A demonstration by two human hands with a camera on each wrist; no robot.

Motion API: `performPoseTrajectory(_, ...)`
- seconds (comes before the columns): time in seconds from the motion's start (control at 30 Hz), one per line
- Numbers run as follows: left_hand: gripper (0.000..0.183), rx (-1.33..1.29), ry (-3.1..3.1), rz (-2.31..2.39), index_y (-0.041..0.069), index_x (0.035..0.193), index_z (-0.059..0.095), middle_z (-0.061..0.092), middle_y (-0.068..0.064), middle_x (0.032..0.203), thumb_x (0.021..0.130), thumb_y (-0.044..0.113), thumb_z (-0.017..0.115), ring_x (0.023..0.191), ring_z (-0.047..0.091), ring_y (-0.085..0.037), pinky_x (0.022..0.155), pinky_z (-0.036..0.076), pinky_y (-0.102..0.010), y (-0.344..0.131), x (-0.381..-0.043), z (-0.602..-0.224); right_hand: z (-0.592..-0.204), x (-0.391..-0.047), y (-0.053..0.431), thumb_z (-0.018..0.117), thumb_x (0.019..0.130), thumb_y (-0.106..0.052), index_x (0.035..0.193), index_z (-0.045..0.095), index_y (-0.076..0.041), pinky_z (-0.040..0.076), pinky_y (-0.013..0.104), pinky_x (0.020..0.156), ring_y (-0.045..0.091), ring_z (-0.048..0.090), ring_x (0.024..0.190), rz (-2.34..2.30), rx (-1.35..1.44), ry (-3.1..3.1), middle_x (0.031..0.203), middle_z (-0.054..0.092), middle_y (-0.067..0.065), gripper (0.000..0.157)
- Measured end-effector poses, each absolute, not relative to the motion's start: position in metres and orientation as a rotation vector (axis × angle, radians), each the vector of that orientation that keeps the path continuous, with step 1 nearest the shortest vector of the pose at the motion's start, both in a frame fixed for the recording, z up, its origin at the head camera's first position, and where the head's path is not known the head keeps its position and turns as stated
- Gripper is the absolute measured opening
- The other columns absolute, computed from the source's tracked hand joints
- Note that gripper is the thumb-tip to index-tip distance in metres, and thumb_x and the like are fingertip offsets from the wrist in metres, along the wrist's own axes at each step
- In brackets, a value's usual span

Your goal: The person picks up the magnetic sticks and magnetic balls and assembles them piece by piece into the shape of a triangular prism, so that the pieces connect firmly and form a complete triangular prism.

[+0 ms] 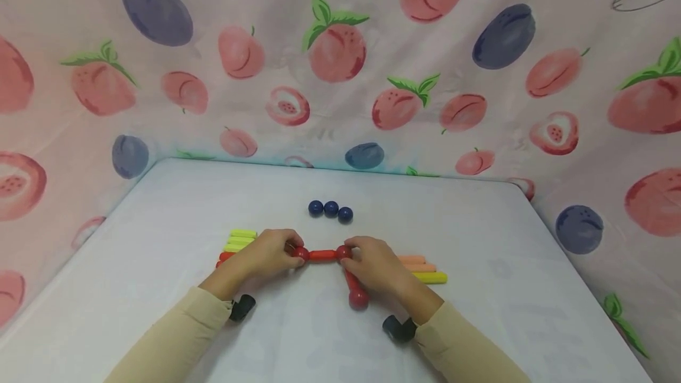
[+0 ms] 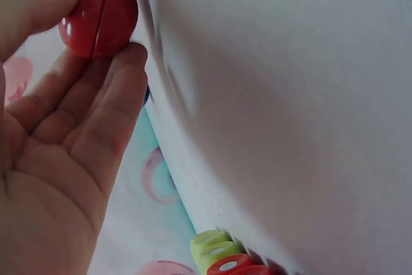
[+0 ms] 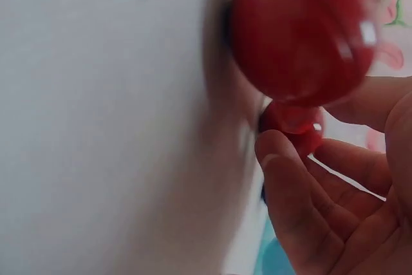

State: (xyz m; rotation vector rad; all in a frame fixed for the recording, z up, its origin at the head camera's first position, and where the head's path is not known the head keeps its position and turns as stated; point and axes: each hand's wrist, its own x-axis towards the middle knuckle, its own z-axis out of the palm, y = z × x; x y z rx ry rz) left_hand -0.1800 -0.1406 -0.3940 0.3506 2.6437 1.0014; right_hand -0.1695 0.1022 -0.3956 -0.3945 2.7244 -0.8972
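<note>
A red toy construction of balls and rods lies between both hands over the white table. My left hand [image 1: 271, 253] pinches the left red ball [image 1: 301, 255] between thumb and fingers; the left wrist view shows the seam of this ball [image 2: 103, 20]. A red rod [image 1: 322, 255] links it to a second red ball [image 1: 344, 253], which my right hand [image 1: 375, 266] pinches. From that second ball another red rod [image 1: 352, 280] runs toward the near side and ends in a third red ball [image 1: 359, 299]. This third ball [image 3: 299, 33] looms large in the right wrist view.
Three dark blue balls [image 1: 331, 209] sit in a row behind the hands. Yellow-green rods [image 1: 243, 233] and red rods [image 1: 226, 257] lie by the left hand. Orange rods [image 1: 419, 268] and a yellow rod [image 1: 432, 278] lie beyond the right wrist. A fruit-print cloth [image 1: 319, 140] hangs behind the table.
</note>
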Motion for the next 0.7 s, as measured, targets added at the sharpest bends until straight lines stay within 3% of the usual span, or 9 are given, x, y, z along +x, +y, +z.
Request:
performPoseTrajectory(0.13, 0.025, 0.340, 2.685, 0.992, 0.007, 0.108, 0.068, 0.068, 0.003, 0.093, 0.086, 0.014, 0.078, 0.088, 0.061, -0.014, 0.085, 0.054, -0.035, -0.141, -0.180, -0.396, -0.389, -0.162, 0.107, 0.074, 0.091, -0.027, 0.136, 0.061, -0.012, 0.056, 0.035, 0.077, 0.020, 0.058, 0.092, -0.868, -0.411, 2.719, 0.124, 0.062, 0.006, 0.049)
performPoseTrajectory(0.43, 0.032, 0.213, 2.722, 1.010, 0.004, 0.115, 0.067, 0.067, -0.002, 0.095, 0.088, 0.016, 0.078, 0.088, 0.061, -0.017, 0.080, 0.056, -0.033, -0.140, -0.181, -0.394, -0.384, -0.151, 0.120, 0.080, 0.086, -0.028, 0.137, 0.061, -0.013, 0.056, 0.032, 0.076, 0.014, 0.060, 0.090, -0.818, -0.490, 2.641, 0.111, 0.064, -0.003, 0.057)
performPoseTrajectory(0.7, 0.033, 0.275, 2.693, 1.033, 0.006, 0.121, 0.068, 0.068, -0.001, 0.101, 0.089, 0.012, 0.076, 0.090, 0.062, -0.016, 0.079, 0.055, -0.032, -0.141, -0.179, -0.399, -0.388, -0.153, 0.127, 0.077, 0.089, -0.026, 0.118, 0.073, -0.015, 0.054, 0.035, 0.079, 0.016, 0.061, 0.090, -0.840, -0.453, 2.691, 0.096, 0.068, -0.007, 0.031)
